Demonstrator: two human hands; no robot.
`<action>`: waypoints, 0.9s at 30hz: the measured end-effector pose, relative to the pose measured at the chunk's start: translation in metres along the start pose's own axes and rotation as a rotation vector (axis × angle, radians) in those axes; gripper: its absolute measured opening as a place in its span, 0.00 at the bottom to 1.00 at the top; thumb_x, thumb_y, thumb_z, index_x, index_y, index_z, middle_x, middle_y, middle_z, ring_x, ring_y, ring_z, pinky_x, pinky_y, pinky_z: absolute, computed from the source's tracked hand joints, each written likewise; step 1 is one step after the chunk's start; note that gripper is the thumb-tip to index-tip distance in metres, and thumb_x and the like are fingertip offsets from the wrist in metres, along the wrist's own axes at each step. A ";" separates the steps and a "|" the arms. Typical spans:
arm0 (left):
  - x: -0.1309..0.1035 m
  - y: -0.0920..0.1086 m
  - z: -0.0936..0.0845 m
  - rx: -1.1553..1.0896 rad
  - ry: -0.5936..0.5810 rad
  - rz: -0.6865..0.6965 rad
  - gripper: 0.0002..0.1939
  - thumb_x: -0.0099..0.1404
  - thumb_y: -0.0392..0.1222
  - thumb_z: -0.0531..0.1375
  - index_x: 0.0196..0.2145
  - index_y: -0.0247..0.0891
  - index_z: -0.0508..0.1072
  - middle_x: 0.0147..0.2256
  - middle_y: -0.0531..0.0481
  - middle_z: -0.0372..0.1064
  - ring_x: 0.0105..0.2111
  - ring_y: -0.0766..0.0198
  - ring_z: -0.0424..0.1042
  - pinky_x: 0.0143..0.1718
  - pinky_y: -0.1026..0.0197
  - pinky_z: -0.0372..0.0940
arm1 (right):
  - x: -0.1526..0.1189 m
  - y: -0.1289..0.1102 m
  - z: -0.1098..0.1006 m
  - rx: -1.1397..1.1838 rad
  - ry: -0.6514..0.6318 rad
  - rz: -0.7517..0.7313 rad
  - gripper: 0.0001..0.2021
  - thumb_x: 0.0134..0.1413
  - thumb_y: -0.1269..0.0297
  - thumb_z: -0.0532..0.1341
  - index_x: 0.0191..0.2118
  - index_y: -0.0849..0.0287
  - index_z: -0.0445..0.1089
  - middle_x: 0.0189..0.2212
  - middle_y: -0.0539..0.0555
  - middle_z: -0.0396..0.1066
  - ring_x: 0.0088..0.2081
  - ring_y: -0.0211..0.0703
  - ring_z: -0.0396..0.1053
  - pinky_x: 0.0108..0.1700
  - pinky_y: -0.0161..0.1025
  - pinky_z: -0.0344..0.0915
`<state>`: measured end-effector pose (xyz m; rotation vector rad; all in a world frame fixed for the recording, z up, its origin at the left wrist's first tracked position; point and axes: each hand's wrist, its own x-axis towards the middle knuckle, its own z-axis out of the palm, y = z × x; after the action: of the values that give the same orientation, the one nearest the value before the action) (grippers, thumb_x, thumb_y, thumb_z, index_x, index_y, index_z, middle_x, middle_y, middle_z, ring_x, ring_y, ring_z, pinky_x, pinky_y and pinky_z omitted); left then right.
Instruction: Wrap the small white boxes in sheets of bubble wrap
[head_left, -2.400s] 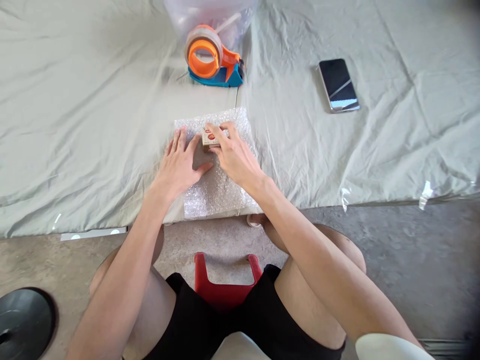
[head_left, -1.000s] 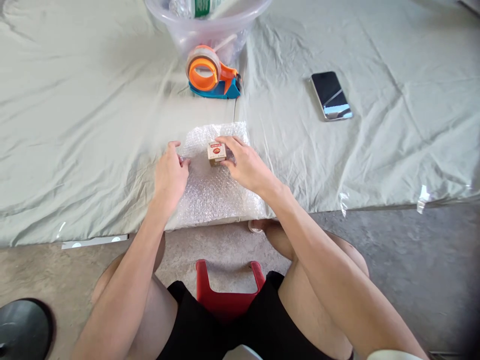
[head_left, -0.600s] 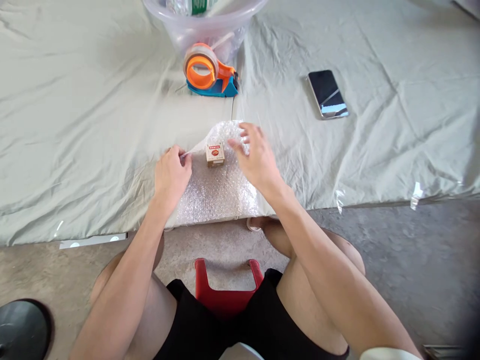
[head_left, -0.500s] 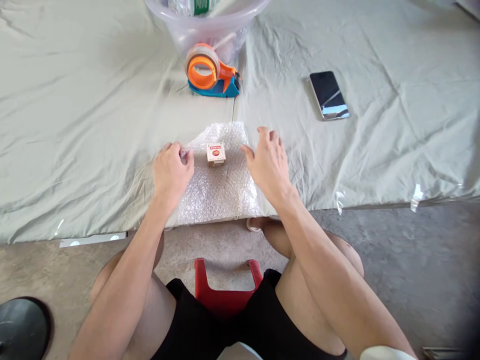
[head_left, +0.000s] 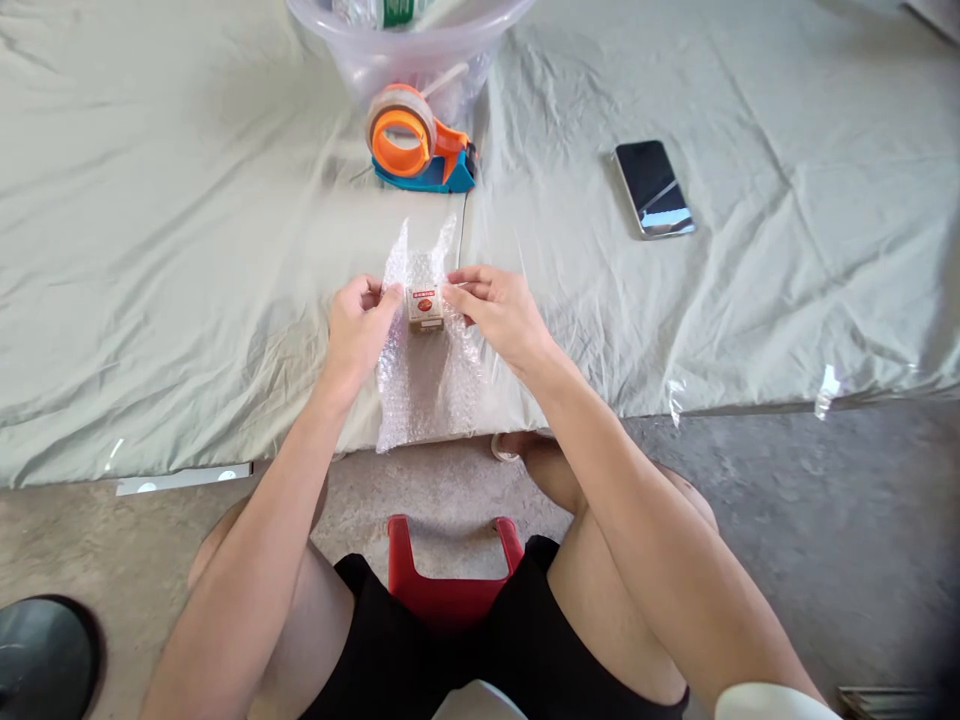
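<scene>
A small cardboard box (head_left: 425, 309) with a red label on its top rests on a sheet of bubble wrap (head_left: 427, 395). Both sides of the sheet are folded up along the box. My left hand (head_left: 360, 325) pinches the left side of the wrap between thumb and fingers, just left of the box. On the other side, my right hand (head_left: 502, 310) grips the raised right side, its fingertips close against the box. Part of the wrap is hidden behind my fingers.
An orange and blue tape dispenser (head_left: 424, 150) stands beyond the wrap, before a translucent plastic basin (head_left: 420, 50) holding items. A phone (head_left: 654, 188) lies at the right. The cloth-covered table's front edge (head_left: 600, 420) runs above my knees; a red stool (head_left: 450, 600) is below.
The bubble wrap lay flat and its sides are now lifted beside the box. My right hand moved left and closed on the wrap; my left hand moved right with its side.
</scene>
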<state>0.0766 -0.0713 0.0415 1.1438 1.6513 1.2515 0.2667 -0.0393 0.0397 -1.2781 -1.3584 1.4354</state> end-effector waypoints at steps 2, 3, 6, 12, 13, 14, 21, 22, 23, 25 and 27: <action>-0.002 -0.002 0.002 -0.033 -0.007 0.017 0.11 0.74 0.34 0.68 0.32 0.41 0.75 0.26 0.57 0.67 0.24 0.69 0.64 0.23 0.66 0.60 | -0.001 0.001 0.004 -0.008 -0.017 -0.093 0.10 0.80 0.66 0.62 0.42 0.57 0.78 0.32 0.50 0.78 0.32 0.37 0.74 0.38 0.38 0.73; -0.003 -0.003 0.003 -0.032 -0.020 0.031 0.09 0.74 0.35 0.69 0.34 0.41 0.76 0.28 0.56 0.70 0.25 0.68 0.66 0.24 0.66 0.61 | -0.002 0.002 0.006 -0.032 -0.016 -0.145 0.13 0.80 0.68 0.60 0.41 0.57 0.79 0.32 0.50 0.78 0.32 0.37 0.74 0.38 0.38 0.73; -0.009 -0.005 0.003 -0.007 -0.060 0.089 0.11 0.77 0.44 0.70 0.35 0.40 0.79 0.29 0.53 0.75 0.26 0.68 0.70 0.25 0.66 0.64 | -0.002 0.006 0.012 -0.147 0.002 -0.254 0.12 0.75 0.75 0.63 0.42 0.57 0.83 0.39 0.52 0.79 0.33 0.36 0.74 0.42 0.39 0.75; -0.008 -0.013 0.002 0.087 -0.055 0.265 0.17 0.80 0.48 0.65 0.33 0.40 0.85 0.28 0.51 0.79 0.27 0.65 0.75 0.31 0.63 0.71 | 0.000 0.013 0.017 -0.319 0.078 -0.301 0.08 0.70 0.76 0.68 0.41 0.56 0.81 0.47 0.54 0.75 0.35 0.36 0.71 0.49 0.43 0.76; -0.005 -0.014 0.002 0.123 -0.049 0.306 0.13 0.77 0.43 0.67 0.34 0.40 0.86 0.30 0.50 0.81 0.29 0.64 0.77 0.34 0.62 0.73 | 0.001 0.014 0.018 -0.302 0.079 -0.299 0.08 0.69 0.77 0.68 0.42 0.55 0.79 0.46 0.53 0.74 0.35 0.36 0.71 0.49 0.43 0.76; -0.002 -0.016 0.002 0.149 -0.047 0.337 0.09 0.74 0.40 0.69 0.35 0.41 0.87 0.33 0.50 0.83 0.32 0.63 0.78 0.37 0.62 0.75 | 0.003 0.015 0.018 -0.272 0.081 -0.290 0.08 0.68 0.77 0.67 0.43 0.55 0.76 0.46 0.52 0.74 0.35 0.35 0.71 0.48 0.43 0.75; 0.001 -0.019 0.002 0.142 -0.145 0.352 0.07 0.71 0.32 0.69 0.39 0.41 0.87 0.40 0.48 0.82 0.34 0.65 0.78 0.40 0.61 0.76 | 0.010 0.014 0.016 -0.157 0.044 -0.174 0.13 0.63 0.78 0.69 0.41 0.53 0.68 0.34 0.44 0.67 0.32 0.36 0.69 0.41 0.40 0.70; 0.001 -0.020 0.003 0.135 -0.144 0.347 0.06 0.71 0.32 0.69 0.40 0.41 0.86 0.38 0.49 0.81 0.35 0.65 0.77 0.39 0.62 0.75 | 0.009 0.013 0.016 -0.167 0.013 -0.182 0.11 0.64 0.78 0.67 0.40 0.54 0.70 0.33 0.45 0.67 0.32 0.36 0.68 0.40 0.40 0.69; 0.000 -0.022 0.004 0.129 -0.132 0.338 0.06 0.71 0.33 0.70 0.43 0.41 0.85 0.37 0.50 0.80 0.36 0.64 0.77 0.38 0.63 0.74 | 0.007 0.011 0.017 -0.180 -0.005 -0.191 0.10 0.65 0.78 0.66 0.39 0.54 0.72 0.33 0.45 0.67 0.32 0.36 0.68 0.40 0.41 0.69; 0.001 -0.026 0.007 0.123 -0.085 0.299 0.15 0.70 0.35 0.73 0.53 0.42 0.82 0.38 0.52 0.78 0.39 0.63 0.78 0.39 0.63 0.74 | 0.002 0.007 0.019 -0.211 0.001 -0.211 0.10 0.66 0.79 0.65 0.38 0.55 0.75 0.35 0.47 0.70 0.35 0.37 0.69 0.43 0.42 0.70; 0.002 -0.030 0.010 0.118 -0.046 0.221 0.29 0.69 0.39 0.76 0.64 0.42 0.75 0.44 0.50 0.80 0.43 0.61 0.80 0.43 0.61 0.75 | -0.002 0.005 0.020 -0.233 0.030 -0.236 0.12 0.68 0.80 0.63 0.37 0.56 0.77 0.39 0.50 0.73 0.37 0.38 0.72 0.47 0.42 0.72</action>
<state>0.0792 -0.0701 0.0104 1.4494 1.6159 1.2652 0.2477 -0.0462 0.0337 -1.2299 -1.6330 1.1188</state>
